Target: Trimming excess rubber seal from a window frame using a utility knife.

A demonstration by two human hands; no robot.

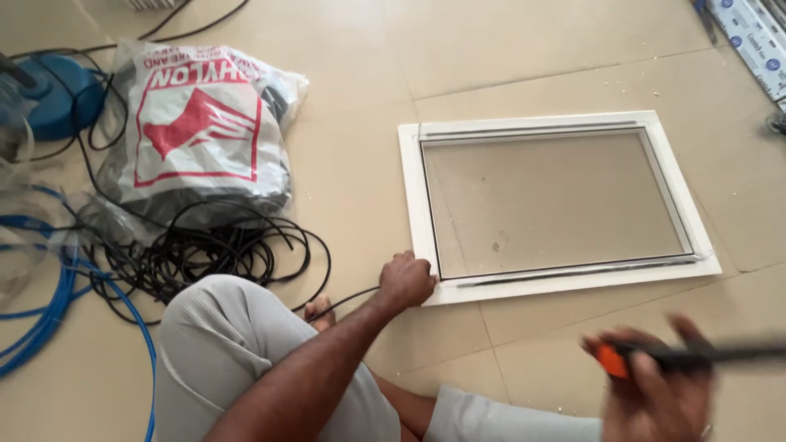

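Observation:
A white window frame (413,196) with a clear glass pane (553,200) lies flat on the tiled floor. My left hand (405,281) rests at the frame's near left corner, closed on a thin black rubber strip (348,299) that runs back toward a tangle of black strip. My right hand (655,389), blurred by motion at the lower right, grips a tool with an orange and black handle (647,358) and a dark shaft pointing right. Black strip (573,272) lies along the pane's near edge.
A tangle of black rubber strip (213,250) lies on the floor at left beside a clear plastic bag with red print (196,123). Blue hose (49,303) and a blue device (61,94) sit far left. Wrapped profiles (757,41) lie top right. My bent knee (221,327) is below.

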